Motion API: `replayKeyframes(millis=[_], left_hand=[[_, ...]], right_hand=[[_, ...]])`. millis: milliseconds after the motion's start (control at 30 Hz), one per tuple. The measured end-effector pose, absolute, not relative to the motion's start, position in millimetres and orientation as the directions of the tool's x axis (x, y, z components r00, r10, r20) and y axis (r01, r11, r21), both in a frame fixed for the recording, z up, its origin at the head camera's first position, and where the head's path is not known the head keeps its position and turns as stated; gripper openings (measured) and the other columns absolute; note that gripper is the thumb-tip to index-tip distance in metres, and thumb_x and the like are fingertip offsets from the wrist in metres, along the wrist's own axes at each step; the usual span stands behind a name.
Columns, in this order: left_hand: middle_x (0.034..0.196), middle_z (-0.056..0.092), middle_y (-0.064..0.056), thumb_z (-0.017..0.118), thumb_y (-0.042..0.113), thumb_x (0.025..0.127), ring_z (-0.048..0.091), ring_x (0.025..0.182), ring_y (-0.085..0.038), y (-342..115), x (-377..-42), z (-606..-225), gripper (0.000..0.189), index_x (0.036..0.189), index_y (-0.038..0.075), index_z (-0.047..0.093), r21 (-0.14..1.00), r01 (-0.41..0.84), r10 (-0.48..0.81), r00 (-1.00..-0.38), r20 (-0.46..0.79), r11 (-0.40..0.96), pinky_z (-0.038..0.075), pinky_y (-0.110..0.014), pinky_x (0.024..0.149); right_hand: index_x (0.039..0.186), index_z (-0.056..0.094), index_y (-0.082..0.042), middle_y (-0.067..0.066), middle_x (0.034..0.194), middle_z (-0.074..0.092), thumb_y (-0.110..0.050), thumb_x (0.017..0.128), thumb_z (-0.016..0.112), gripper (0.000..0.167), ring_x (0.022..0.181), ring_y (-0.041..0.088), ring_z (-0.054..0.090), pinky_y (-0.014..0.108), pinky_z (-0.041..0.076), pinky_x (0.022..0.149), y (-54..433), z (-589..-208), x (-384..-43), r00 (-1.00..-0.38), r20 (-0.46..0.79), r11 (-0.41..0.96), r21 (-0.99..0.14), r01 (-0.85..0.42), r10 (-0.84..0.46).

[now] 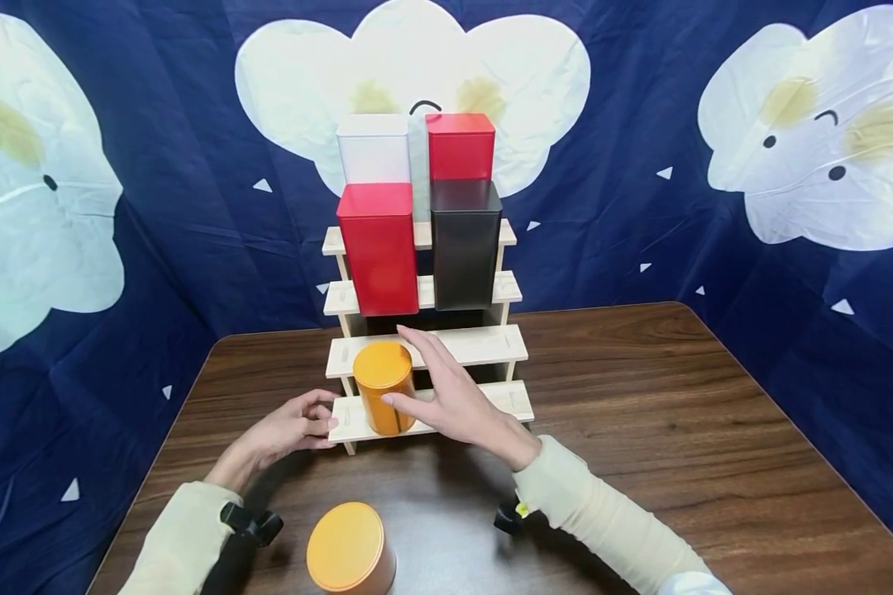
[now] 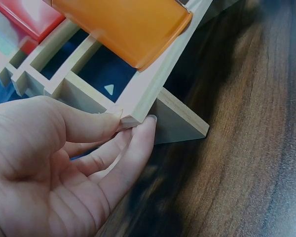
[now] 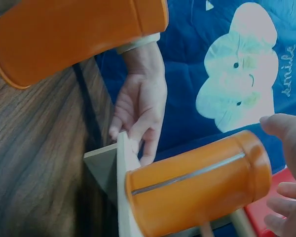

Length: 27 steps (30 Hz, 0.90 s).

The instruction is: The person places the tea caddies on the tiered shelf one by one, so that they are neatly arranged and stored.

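My left hand [image 1: 286,430] pinches the left end of the lowest step of a wooden tiered display stand [image 1: 517,401]. In the left wrist view, its thumb lies on top of the board and a fingertip against the edge below. An orange round tin [image 1: 384,397] stands upright on that lowest step, towards the left. Beside the tin, my right hand [image 1: 454,397] has its thumb and fingers spread, not closed round it. From the right wrist view, a seam line runs along the tin's side; whether a fingertip touches it I cannot tell.
A second orange tin [image 1: 346,549] stands on the wooden table [image 1: 640,413] in front. Higher steps hold a tall red tin [image 1: 378,248], a black tin [image 1: 465,244], a white tin [image 1: 374,149] and another red tin [image 1: 461,145]. Blue cloth [image 1: 186,124] with clouds hangs behind.
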<state>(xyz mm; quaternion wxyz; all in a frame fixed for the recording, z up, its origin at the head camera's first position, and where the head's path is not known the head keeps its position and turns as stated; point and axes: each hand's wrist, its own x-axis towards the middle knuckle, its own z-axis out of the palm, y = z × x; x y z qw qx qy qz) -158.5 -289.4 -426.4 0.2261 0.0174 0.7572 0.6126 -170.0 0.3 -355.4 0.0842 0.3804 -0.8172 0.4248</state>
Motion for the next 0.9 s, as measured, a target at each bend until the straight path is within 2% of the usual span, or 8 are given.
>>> replayKeyframes(millis=[200,333,600,900], left_hand=[[0.096,0.05,-0.008,0.055,0.002,0.093,0.06,0.083,-0.016,-288.4,-157.7,-425.5,0.05,0.135,-0.006,0.03,0.934,-0.255,0.298,-0.898,-0.325,0.25,0.056,-0.036,0.081],[0.096,0.05,-0.008,0.054,0.001,0.093,0.06,0.083,-0.015,-287.8,-157.3,-424.8,0.05,0.135,-0.007,0.029,0.934,-0.259,0.293,-0.898,-0.327,0.247,0.056,-0.034,0.08],[0.096,0.051,-0.009,0.055,0.001,0.093,0.059,0.083,-0.015,-287.4,-157.6,-424.3,0.051,0.136,-0.007,0.029,0.933,-0.26,0.296,-0.897,-0.328,0.248,0.056,-0.033,0.079],[0.095,0.05,-0.008,0.053,-0.001,0.093,0.058,0.083,-0.015,-287.7,-157.1,-422.8,0.05,0.135,-0.008,0.028,0.936,-0.249,0.308,-0.896,-0.321,0.251,0.056,-0.035,0.082]], right_hand=[[0.149,0.025,-0.024,-0.002,0.146,0.037,-0.035,0.083,0.072,0.081,0.131,0.016,0.042,0.034,0.036,0.109,1.7,-344.6,-155.1,-0.626,0.535,0.274,-0.594,-0.756,-0.567],[0.149,0.027,-0.024,-0.001,0.147,0.037,-0.032,0.082,0.073,0.081,0.132,0.013,0.041,0.031,0.035,0.11,1.3,-340.0,-143.7,-0.569,0.577,0.212,-0.569,-0.795,-0.586],[0.146,0.031,-0.01,0.004,0.147,0.038,-0.028,0.081,0.075,0.081,0.134,0.014,0.038,0.029,0.033,0.111,-1.3,-340.6,-126.3,-0.432,0.609,0.116,-0.487,-0.865,-0.665],[0.15,0.022,-0.023,-0.005,0.148,0.034,-0.034,0.083,0.072,0.084,0.132,0.005,0.037,0.025,0.035,0.109,-6.6,-354.1,-110.9,-0.434,0.423,0.101,-0.613,-0.783,-0.795]])
